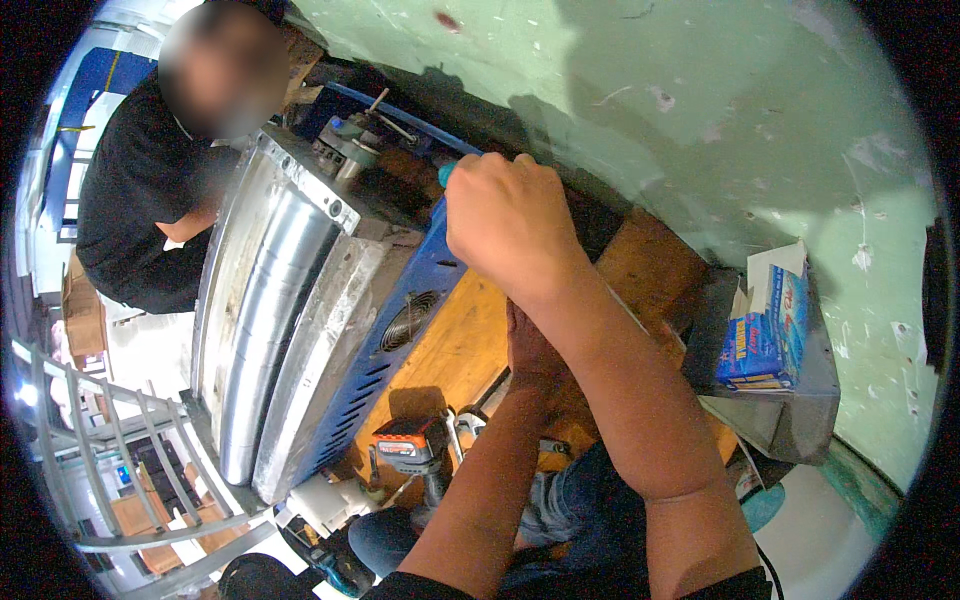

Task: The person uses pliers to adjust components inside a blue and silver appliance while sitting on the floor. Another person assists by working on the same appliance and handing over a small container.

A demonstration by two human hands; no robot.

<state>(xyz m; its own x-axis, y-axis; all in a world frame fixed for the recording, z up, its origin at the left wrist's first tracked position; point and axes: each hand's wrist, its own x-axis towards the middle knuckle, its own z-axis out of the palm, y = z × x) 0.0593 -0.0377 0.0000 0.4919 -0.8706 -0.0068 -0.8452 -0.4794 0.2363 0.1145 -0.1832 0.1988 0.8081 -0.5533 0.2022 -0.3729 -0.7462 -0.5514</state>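
Observation:
My right hand is closed in a fist beside the blue side panel of a machine. A small teal end pokes out at the fist's left side; the rest of what it grips is hidden. Below it, my left hand is partly covered by my right wrist, and its fingers do not show. Left of my arms lies the machine's shiny metal roller, set in a worn pale metal frame. A bracket with a thin metal rod sits at the machine's far end.
A cordless power tool with an orange and black battery and a wrench lie near my knees. At right, an open blue box sits on a grey ledge by the green wall. Another person bends over the machine's far-left side.

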